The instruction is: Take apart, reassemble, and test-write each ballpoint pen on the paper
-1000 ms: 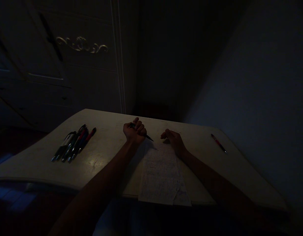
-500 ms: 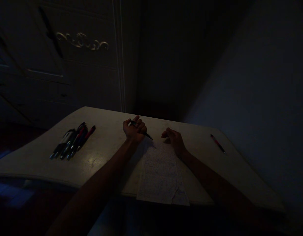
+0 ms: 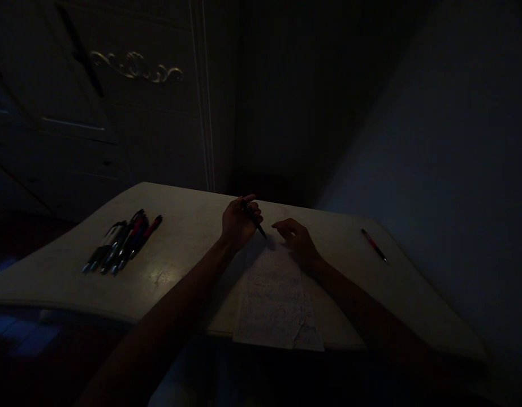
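In my left hand [image 3: 240,221] a dark pen [image 3: 257,224] is gripped, palm turned up, with the tip pointing down and right toward the top of the paper. A creased sheet of paper [image 3: 271,299] covered in faint marks lies on the table, its lower edge reaching the table's front edge. My right hand [image 3: 298,240] rests by the paper's upper right corner, fingers loosely bent and apart, nothing visible in them. A small gap separates its fingertips from the pen tip.
On the pale table [image 3: 188,237], a bunch of several pens [image 3: 120,243] lies at the left. A single red and black pen [image 3: 374,246] lies at the right. Behind stands a cabinet [image 3: 159,135] with a scroll ornament; a wall [image 3: 447,169] rises at the right. The room is dim.
My left hand has moved slightly right, tilting the pen more steeply. The right hand's fingers have spread and reach further left. The view has shifted slightly.
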`<action>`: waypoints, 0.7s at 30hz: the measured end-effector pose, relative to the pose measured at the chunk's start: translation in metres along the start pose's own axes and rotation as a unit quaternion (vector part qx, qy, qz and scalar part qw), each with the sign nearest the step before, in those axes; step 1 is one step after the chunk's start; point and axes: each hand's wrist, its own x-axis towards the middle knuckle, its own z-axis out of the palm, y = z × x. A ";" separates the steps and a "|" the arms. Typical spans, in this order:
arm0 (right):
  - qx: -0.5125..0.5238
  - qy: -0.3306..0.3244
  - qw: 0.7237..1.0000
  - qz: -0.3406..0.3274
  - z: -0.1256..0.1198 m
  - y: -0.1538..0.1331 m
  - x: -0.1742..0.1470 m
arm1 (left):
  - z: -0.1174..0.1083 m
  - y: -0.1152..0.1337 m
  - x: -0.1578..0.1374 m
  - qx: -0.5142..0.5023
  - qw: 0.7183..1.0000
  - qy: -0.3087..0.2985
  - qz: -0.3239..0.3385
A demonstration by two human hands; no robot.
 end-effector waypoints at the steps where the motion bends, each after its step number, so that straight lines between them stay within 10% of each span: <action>1: -0.012 -0.008 1.000 -0.019 0.000 -0.002 -0.001 | 0.001 -0.002 -0.001 0.018 1.000 -0.008 -0.006; 15: 0.014 -0.053 0.998 0.019 0.008 -0.015 -0.008 | 0.001 -0.016 -0.010 0.234 0.966 -0.106 0.037; 17: 0.042 -0.038 0.998 0.032 0.005 -0.017 -0.006 | -0.008 -0.014 -0.007 0.360 0.924 -0.106 0.067; 21: 0.103 -0.005 0.992 0.070 -0.003 -0.020 -0.004 | -0.041 0.002 -0.002 0.652 0.726 -0.068 0.207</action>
